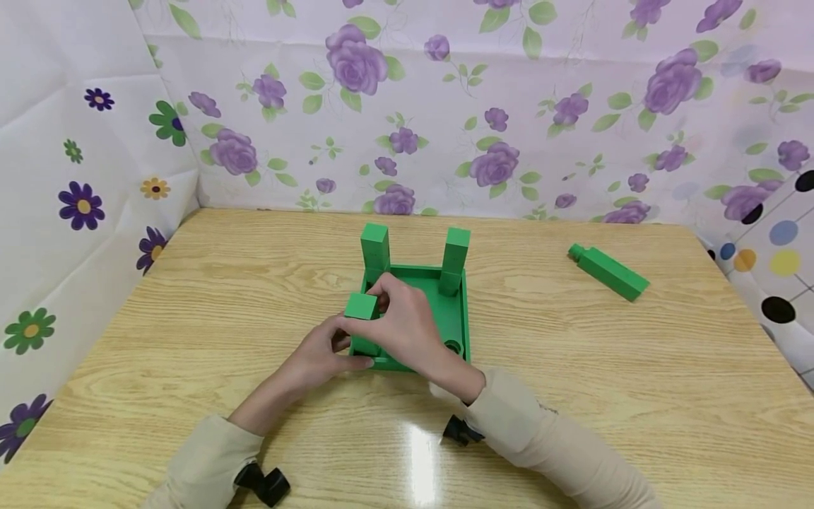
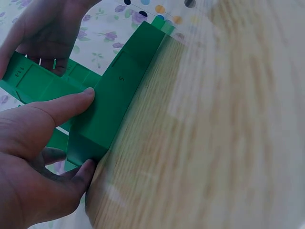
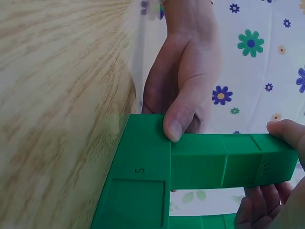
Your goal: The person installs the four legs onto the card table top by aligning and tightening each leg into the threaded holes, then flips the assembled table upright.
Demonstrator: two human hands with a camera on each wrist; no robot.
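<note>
A green square tray-like base (image 1: 466, 322) lies on the table with raised rims. At its near left corner stands a green square post (image 1: 362, 306), upright. My right hand (image 1: 410, 329) grips this post near its top, thumb on the near side and fingers behind. My left hand (image 1: 316, 359) holds the same corner of the base; in the left wrist view its thumb (image 2: 71, 106) presses the side and a fingertip lies under the edge. Two more posts, the back left post (image 1: 375, 247) and the back right post (image 1: 455, 254), stand at the far corners. A round socket (image 1: 453, 346) shows at the near right corner.
A loose green post (image 1: 612, 273) with a round peg at one end lies on the wooden table (image 1: 540, 396) to the right. Behind the table hangs a flowered cloth (image 1: 496, 162), and patterned cloths hang at both sides.
</note>
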